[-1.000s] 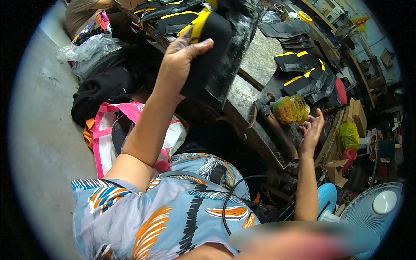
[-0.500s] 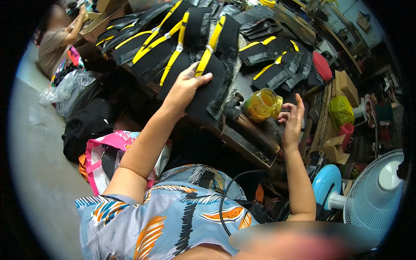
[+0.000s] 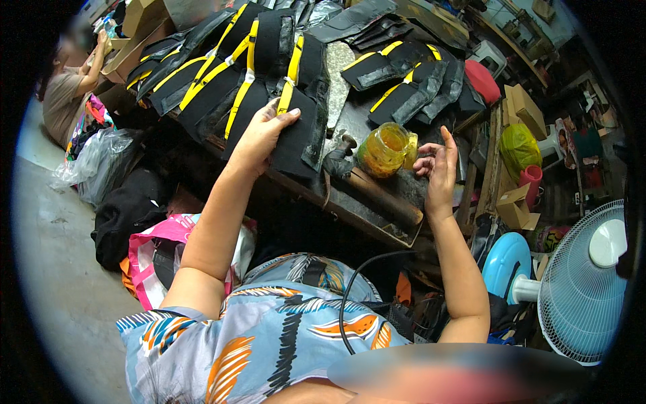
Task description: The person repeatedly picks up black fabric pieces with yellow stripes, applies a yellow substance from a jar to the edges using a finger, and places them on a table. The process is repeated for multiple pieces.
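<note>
Workbench, yellow-trimmed black panels overlapping at left, probably keeping edges exposed.
Left hand pinches one near panel; right hand, fingers loosely spread, hovers beside the glass jar.

The left hand grips the edge of a black piece with a yellow strip, thumb on top. More black pieces lie overlapping on the table. The right hand, fingers loosely spread, is just beside a glass jar with yellow-orange contents. A white-caged fan stands at lower right; another person sits at upper left.
</note>
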The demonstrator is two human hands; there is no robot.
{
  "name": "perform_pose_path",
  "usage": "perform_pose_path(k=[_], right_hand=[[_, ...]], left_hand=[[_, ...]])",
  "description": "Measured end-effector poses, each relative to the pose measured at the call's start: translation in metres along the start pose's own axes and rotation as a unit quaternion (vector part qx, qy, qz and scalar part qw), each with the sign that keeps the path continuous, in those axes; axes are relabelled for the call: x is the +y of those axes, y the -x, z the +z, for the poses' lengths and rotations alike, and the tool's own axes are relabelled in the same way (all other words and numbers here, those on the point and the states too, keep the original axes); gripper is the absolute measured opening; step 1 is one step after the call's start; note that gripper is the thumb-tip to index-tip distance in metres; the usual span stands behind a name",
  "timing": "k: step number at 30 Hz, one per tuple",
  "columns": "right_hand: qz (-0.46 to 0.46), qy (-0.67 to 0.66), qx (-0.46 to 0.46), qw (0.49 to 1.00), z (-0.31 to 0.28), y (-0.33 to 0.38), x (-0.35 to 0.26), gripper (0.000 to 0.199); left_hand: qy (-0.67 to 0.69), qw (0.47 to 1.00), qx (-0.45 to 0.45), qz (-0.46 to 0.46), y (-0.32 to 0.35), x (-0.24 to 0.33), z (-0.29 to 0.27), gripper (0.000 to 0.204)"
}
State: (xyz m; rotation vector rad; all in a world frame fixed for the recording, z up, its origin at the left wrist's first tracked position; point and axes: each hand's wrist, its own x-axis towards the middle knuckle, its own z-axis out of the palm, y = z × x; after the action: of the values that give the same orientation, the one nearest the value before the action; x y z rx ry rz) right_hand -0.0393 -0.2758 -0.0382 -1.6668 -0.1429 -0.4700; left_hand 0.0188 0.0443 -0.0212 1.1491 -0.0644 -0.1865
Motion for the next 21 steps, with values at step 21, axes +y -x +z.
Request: perform_pose_path(k=[21], right_hand=[[0.004, -0.007, 0.015, 1.0, 0.001, 0.0, 0.014, 0.054]], left_hand=[[-0.406, 0.795, 0.176, 0.414, 0.059, 0.016, -0.007, 0.05]])
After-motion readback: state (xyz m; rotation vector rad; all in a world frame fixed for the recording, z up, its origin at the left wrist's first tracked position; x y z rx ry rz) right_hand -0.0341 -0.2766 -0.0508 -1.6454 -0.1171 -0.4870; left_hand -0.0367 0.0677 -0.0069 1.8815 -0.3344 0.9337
